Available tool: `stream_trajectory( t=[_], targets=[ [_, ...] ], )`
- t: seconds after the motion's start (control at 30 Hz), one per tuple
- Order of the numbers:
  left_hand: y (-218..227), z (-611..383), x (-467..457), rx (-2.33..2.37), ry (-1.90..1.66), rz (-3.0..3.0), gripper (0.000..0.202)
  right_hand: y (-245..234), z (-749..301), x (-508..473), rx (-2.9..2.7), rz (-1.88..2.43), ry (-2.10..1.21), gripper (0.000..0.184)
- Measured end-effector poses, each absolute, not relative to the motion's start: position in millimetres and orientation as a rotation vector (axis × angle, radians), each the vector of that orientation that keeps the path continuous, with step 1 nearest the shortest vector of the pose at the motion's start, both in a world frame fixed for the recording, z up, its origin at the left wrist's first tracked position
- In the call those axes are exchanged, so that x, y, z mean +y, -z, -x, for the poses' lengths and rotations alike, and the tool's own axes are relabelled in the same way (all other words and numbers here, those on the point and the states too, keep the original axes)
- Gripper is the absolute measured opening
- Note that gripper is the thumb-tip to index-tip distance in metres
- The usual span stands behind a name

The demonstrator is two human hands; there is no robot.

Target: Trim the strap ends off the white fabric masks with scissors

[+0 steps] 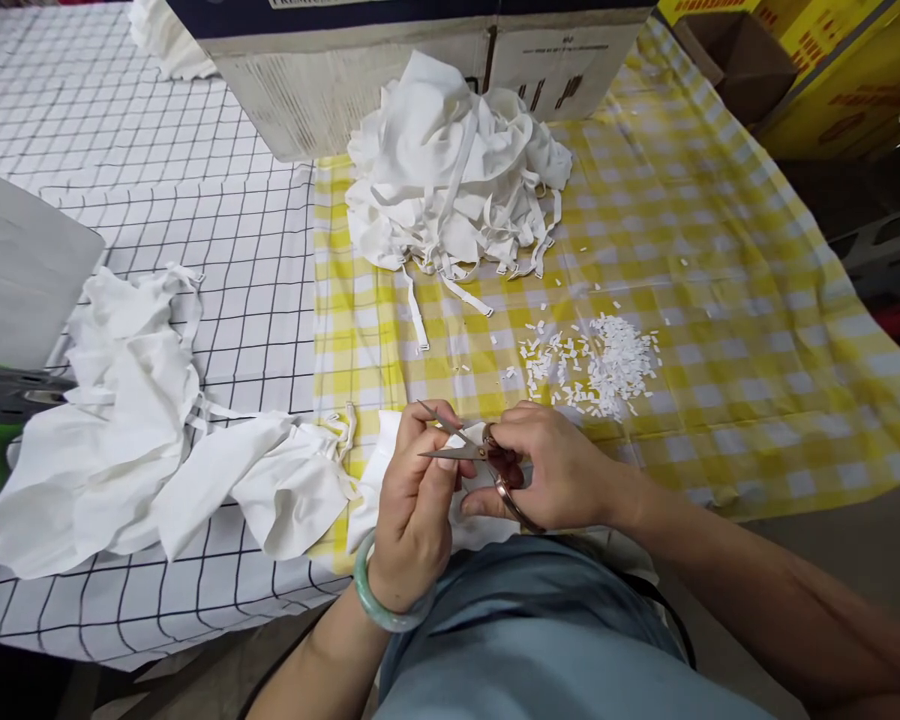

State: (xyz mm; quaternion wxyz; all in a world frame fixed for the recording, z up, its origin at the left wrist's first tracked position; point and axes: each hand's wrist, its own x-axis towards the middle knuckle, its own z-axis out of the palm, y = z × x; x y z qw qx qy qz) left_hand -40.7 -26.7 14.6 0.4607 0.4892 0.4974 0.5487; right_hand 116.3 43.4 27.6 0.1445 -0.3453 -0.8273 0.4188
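Head view: the left hand [424, 500] pinches a white piece [472, 433], thumb and fingers drawn close together, the exact grip partly hidden; the right hand [562, 465] has its fingers through and around the handles of the scissors [482, 453], whose blades stand apart over the left fingertips; the piece is at the near edge of the yellow cover [720, 400], just in front of the person's body; the step in hand looks like a snip, judging by the small white bits [619, 365] loose on the cover; the next move would seem to call for a steady pinch, with the left fingertips clear of the blades as they close; of containers, the big box [300, 90] stands behind the white heap [457, 190], its top out of frame, so its contents cannot be told; the brown box [735, 65] at upper right, beside yellow cartons [832, 100], shows nothing readable inside; more cloth [120, 420] lies at left, uncontained.
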Motion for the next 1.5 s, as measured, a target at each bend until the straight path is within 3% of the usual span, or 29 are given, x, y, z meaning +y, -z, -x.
stream_trajectory(
  t=[0.3,0.6,0.73,0.93,1.17,1.33,1.5],
  targets=[
    [-16,33,-20,1.205,-1.328,-1.246,0.031,-23,-126,40,-2.39,1.078,-1.051,0.052],
    [-10,2,5,1.109,-1.094,-1.361,0.033,-20,-171,27,-2.317,1.614,-0.921,0.04],
    [-9,-12,17,1.056,-1.005,-1.382,0.035,-14,-188,22,-2.174,1.772,-1.049,0.036],
    [-8,-18,19,0.977,-0.933,-1.148,0.036,-9,-198,21,-1.802,1.63,-1.393,0.048],
    [-10,-9,13,0.995,-0.975,-1.031,0.037,-21,-193,29,-1.953,1.475,-1.258,0.05],
    [-11,-2,6,1.043,-1.043,-1.063,0.037,-24,-182,27,-2.24,1.44,-0.99,0.051],
    [-11,5,0,1.024,-1.057,-1.035,0.037,-25,-173,28,-2.321,1.357,-1.024,0.05]
  ],
)
